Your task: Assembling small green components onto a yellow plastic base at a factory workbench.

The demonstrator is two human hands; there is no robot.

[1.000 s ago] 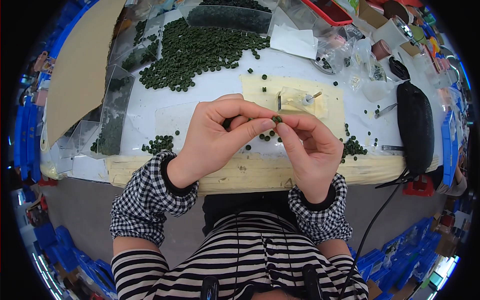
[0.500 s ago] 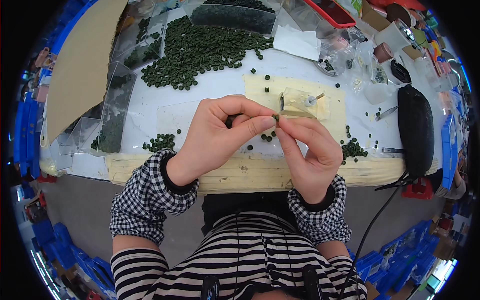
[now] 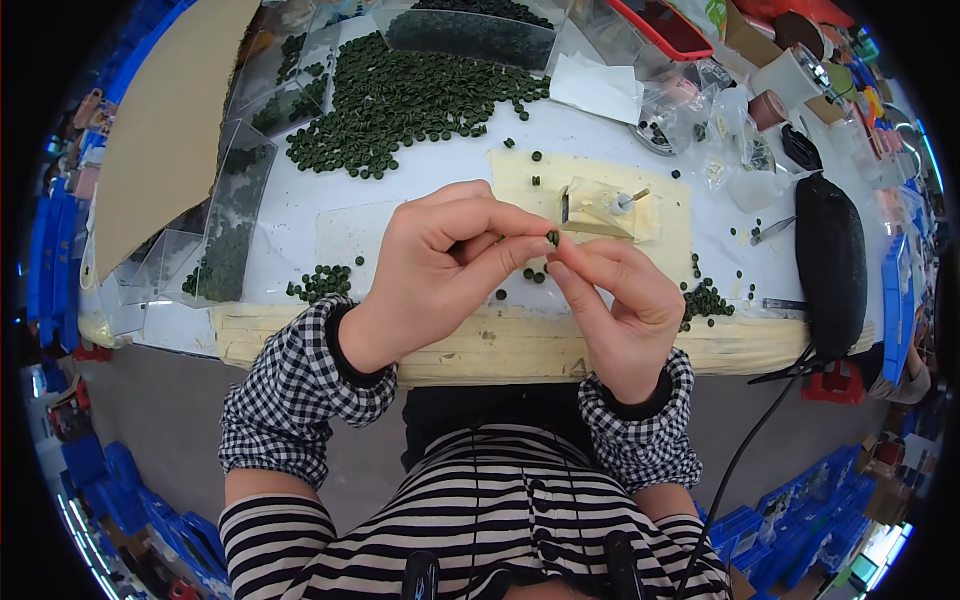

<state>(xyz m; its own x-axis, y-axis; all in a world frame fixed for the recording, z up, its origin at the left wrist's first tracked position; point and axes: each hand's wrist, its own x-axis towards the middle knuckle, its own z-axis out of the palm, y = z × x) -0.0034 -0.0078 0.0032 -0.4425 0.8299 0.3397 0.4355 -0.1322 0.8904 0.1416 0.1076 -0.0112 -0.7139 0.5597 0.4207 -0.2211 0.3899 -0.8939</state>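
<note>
The left hand (image 3: 430, 265) pinches a small dark green disc (image 3: 553, 238) between thumb and forefinger, above the counter (image 3: 590, 122), behind the middle of its front edge; the right hand (image 3: 625, 315) has its fingertips just beside it. In my judgement, the pinch should be light but firm, with both wrists steady, so that the disc does not slip among the loose discs (image 3: 529, 274) below. Fingertips cover much of it, the left palm is hidden, and I cannot tell whether the right fingers grip it.
</note>
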